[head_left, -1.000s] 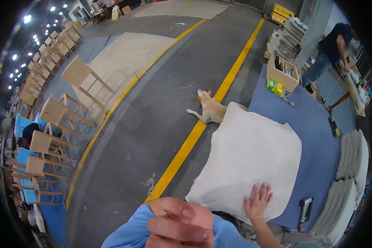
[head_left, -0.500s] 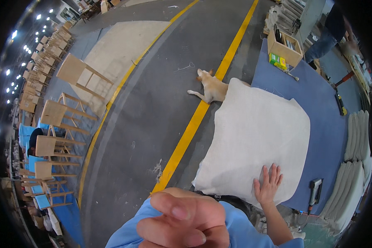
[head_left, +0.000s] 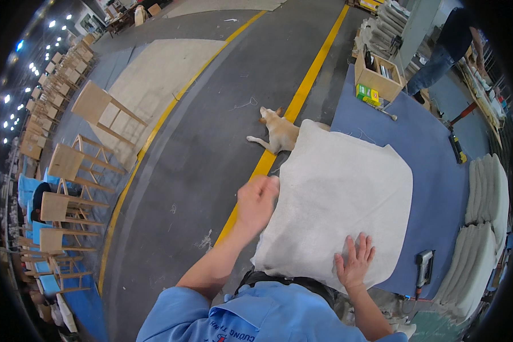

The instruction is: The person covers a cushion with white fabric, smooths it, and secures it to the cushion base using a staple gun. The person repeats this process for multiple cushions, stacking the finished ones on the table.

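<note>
A large off-white cloth-covered pad (head_left: 339, 196) lies on the blue table, its left side reaching over the table edge. My right hand (head_left: 356, 262) rests flat on its near right part, fingers spread. Beside the pad's left edge is my left hand (head_left: 256, 199), fingers curled in and slightly blurred. Its fingertips and anything between them are hidden, and I cannot tell if it touches the cloth.
The blue table (head_left: 433, 188) carries a pneumatic staple gun (head_left: 423, 268), a wooden tool box (head_left: 379, 80) and a green-yellow carton (head_left: 367, 94). Stacked grey pads (head_left: 467, 262) stand at right. A dog (head_left: 279, 134) lies by the far left corner. Wooden chairs (head_left: 65, 162) line the left; a person (head_left: 444, 51) stands far right.
My left hand has swung forward from close in front of my chest to the pad's left edge. My right hand stays flat on the pad. The whole view has shifted slightly.
</note>
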The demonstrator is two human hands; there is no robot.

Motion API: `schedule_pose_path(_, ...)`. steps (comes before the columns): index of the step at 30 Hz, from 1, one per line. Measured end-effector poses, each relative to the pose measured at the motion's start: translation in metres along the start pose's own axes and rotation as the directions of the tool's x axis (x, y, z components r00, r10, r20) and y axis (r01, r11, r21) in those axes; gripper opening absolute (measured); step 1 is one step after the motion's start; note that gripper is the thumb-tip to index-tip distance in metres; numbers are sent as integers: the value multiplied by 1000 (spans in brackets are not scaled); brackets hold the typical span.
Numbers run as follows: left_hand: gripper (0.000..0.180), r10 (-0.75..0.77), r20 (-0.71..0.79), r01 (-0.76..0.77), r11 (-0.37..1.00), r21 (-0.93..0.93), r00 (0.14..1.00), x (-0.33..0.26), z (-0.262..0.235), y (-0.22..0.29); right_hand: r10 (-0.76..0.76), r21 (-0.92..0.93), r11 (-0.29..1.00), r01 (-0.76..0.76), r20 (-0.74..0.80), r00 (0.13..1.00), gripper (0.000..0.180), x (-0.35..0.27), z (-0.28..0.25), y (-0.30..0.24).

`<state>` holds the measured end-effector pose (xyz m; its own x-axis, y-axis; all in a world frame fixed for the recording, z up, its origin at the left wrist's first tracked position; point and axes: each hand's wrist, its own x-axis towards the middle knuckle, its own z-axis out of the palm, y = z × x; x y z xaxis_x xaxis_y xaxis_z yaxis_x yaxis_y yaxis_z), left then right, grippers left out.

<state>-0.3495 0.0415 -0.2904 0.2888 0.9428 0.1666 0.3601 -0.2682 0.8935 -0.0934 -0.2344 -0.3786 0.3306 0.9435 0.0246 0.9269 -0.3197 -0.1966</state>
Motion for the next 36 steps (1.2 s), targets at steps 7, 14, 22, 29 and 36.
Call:
schedule_pose_path(7, 35, -759, 294, 809, 496, -316, 580, 31, 45, -125, -28, -10, 1000, 28, 10, 1000, 69, 1, -2, 0)
schedule_pose_path(14, 43, -579, 526, 782, 451, -430, 623, 50, 59, -145, -36, -1, 999, 36, 3, 999, 68, 2, 0, 1)
schedule_pose_path(22, 76, -683, 555, 870, 461, -177, 475, 54, 73, -150, -40, -6, 999, 40, 51, 998, 73, 5, 0, 0)
schedule_pose_path(29, 56, -709, 351, 787, 499, -363, 612, 37, 98, -145, -178, 76, 983, 165, 219, 959, 87, 12, 2, -29)
schedule_pose_path(36, 44, -697, 399, 799, 465, -381, 596, 46, 107, -143, -393, -12, 903, 430, 380, 837, 92, 63, 37, -125)
